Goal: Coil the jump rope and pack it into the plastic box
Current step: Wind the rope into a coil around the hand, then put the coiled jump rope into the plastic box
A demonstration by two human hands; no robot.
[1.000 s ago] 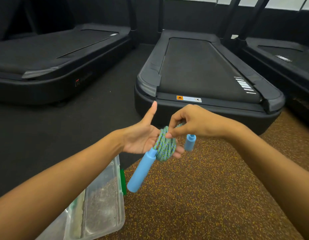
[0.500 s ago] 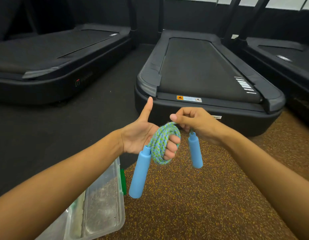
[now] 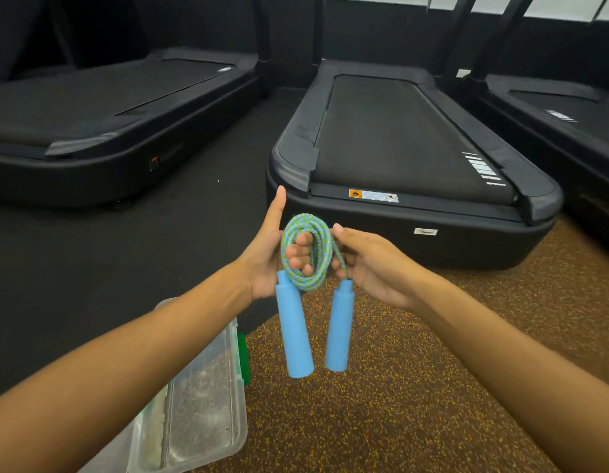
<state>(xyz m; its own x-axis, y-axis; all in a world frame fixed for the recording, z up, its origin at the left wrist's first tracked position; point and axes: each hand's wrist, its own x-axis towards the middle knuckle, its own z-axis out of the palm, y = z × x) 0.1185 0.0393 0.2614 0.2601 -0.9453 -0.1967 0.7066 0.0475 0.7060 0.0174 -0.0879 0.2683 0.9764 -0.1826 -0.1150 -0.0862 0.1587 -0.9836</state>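
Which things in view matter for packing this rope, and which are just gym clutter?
Part of the job:
- jump rope, coiled round the left hand, both blue handles hanging down
- right hand, pinching the strand above one handle
- plastic box, open on the floor at lower left

Just lying about:
- middle treadmill
- left treadmill
- right treadmill

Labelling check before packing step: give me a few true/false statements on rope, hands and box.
1. The rope coil is looped around the left hand fingers. True.
2. Both blue handles hang downward. True.
3. The rope is already inside the plastic box. False: it is held in the air, the box lies on the floor, lower left.
4. The right hand is away from the rope. False: it pinches the strand above one handle.
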